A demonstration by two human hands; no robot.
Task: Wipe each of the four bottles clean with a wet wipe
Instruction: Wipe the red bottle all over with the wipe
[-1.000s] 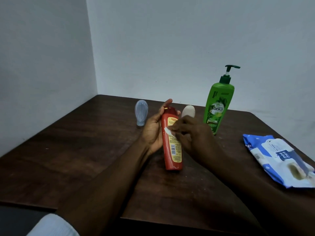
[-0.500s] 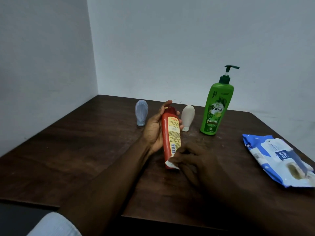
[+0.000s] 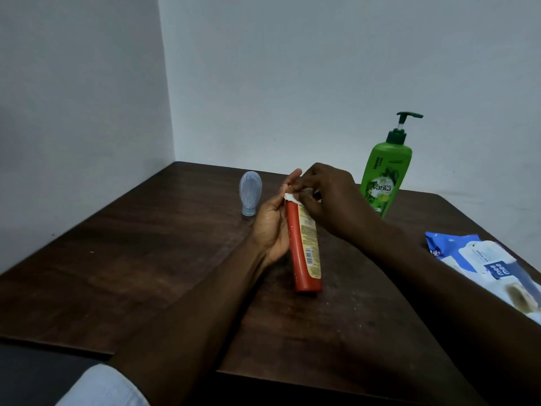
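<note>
Three bottles in view. Red bottle — tilted, base seemingly on the table, held at its upper half by the left hand, palm wrapped against its side. Right hand pinches a wet wipe onto its cap end. Judged light, stiff plastic, slick once damp; best gripped mid-body, below the wiped patch. Green pump bottle stands behind and right of the red bottle — likely top-heavy. Small clear bottle stands behind, to its left. Wipe pack lies well to its right.
</note>
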